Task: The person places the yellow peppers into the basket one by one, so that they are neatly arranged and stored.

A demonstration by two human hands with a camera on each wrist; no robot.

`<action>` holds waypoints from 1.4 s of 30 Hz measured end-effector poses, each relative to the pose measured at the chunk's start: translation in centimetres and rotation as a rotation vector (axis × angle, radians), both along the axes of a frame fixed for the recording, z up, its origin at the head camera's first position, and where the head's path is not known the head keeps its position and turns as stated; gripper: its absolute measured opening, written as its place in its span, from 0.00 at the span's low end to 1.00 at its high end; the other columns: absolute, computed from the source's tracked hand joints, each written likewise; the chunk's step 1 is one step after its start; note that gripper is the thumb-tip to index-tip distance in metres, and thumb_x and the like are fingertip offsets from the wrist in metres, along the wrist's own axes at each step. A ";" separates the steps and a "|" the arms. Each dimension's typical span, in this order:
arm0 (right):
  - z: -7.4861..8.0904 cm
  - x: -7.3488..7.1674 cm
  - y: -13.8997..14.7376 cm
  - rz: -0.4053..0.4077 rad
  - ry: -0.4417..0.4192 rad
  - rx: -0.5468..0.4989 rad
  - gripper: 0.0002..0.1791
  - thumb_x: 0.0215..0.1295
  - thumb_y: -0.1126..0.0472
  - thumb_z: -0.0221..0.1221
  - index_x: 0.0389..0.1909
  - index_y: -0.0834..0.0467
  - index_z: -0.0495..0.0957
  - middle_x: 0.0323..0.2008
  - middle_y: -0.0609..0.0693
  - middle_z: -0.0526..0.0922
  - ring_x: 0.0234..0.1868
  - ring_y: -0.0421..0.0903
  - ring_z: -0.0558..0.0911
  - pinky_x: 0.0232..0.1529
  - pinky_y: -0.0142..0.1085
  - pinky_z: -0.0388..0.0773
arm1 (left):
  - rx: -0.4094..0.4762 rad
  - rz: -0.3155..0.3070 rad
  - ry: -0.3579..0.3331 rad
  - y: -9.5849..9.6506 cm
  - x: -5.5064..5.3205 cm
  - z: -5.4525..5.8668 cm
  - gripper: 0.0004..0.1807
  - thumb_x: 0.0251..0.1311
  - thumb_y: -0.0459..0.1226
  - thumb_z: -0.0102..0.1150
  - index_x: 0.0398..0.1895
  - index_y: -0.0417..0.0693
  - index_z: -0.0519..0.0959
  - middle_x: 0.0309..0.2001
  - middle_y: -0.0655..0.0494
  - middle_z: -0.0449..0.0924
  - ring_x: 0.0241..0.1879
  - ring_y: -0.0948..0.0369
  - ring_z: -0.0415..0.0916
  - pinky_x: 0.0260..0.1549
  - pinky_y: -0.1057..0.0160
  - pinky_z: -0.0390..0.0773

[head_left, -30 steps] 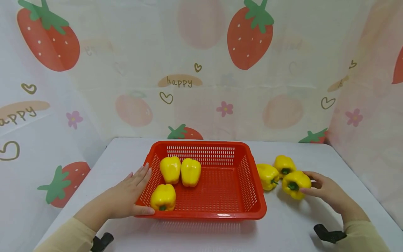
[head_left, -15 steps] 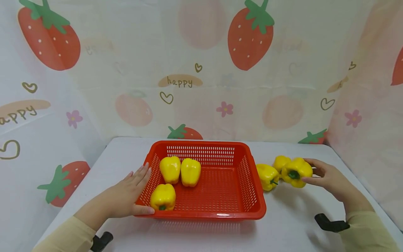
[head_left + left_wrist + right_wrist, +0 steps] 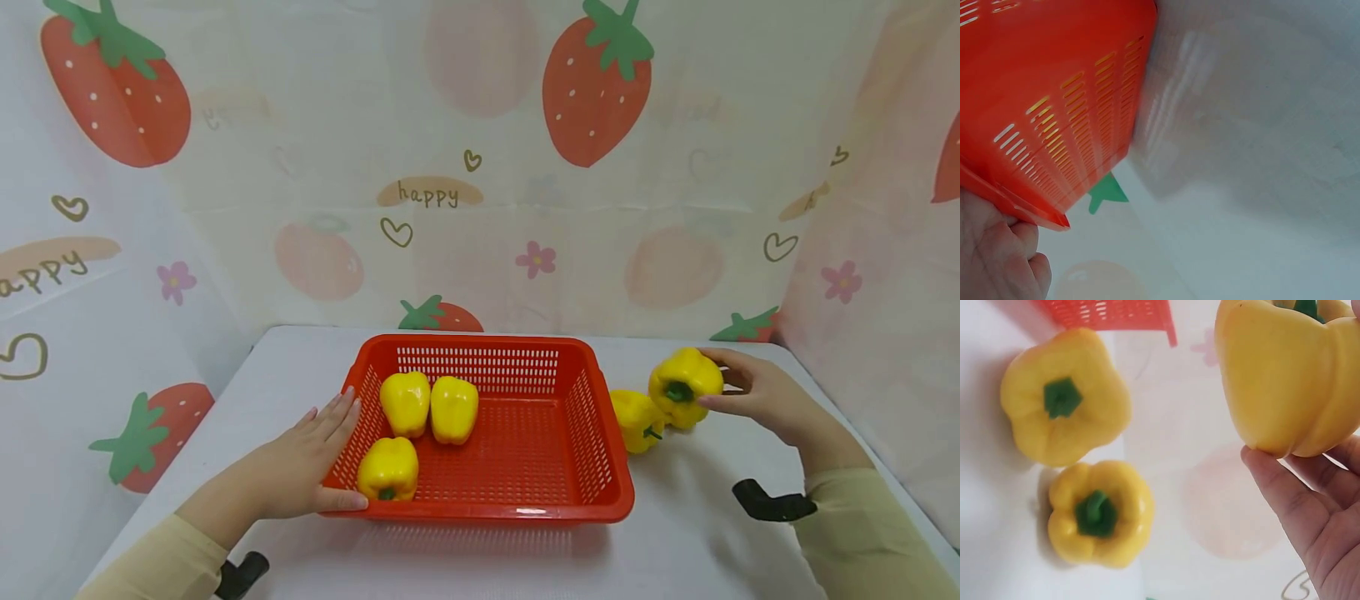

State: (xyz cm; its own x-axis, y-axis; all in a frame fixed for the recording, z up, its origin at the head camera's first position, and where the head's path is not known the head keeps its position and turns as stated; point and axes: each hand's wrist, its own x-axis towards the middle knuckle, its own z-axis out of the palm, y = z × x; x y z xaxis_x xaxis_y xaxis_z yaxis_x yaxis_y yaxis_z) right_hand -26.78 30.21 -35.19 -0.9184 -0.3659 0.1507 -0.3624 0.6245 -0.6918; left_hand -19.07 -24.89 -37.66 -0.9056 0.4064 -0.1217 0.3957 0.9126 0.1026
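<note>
My right hand (image 3: 772, 400) pinches a yellow bell pepper (image 3: 686, 375) by its right side, raised above the table to the right of the red basket (image 3: 487, 512). In the right wrist view the held pepper (image 3: 1279, 381) is clear of the surface, fingertips under its lower edge. Two more yellow peppers sit on the table: one (image 3: 628, 417) beside the basket, the other (image 3: 1132, 519) mostly hidden behind the held one in the head view. My left hand (image 3: 296, 471) rests with straight fingers along the basket's left rim, thumb at the front rim.
Inside the basket's left half are three yellow peppers, two at the back (image 3: 405, 404) and one near the front (image 3: 388, 467). A white table (image 3: 667, 550) lies under everything. A strawberry-printed cloth (image 3: 525, 275) hangs behind and at both sides.
My right hand has lifted its pepper off the table and carried it back and slightly left, over the rear pepper. The left hand and basket have stayed put.
</note>
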 end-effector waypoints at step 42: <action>4.3 -3.6 -14.4 0.341 -0.037 -0.015 0.40 0.46 0.52 0.70 0.62 0.53 0.66 0.52 0.47 0.74 0.49 0.47 0.75 0.48 0.37 0.77 | -0.006 0.009 -0.018 -0.1 -0.1 -0.1 0.64 0.39 0.73 0.49 0.71 0.41 0.43 0.72 0.46 0.38 0.70 0.48 0.40 0.64 0.44 0.45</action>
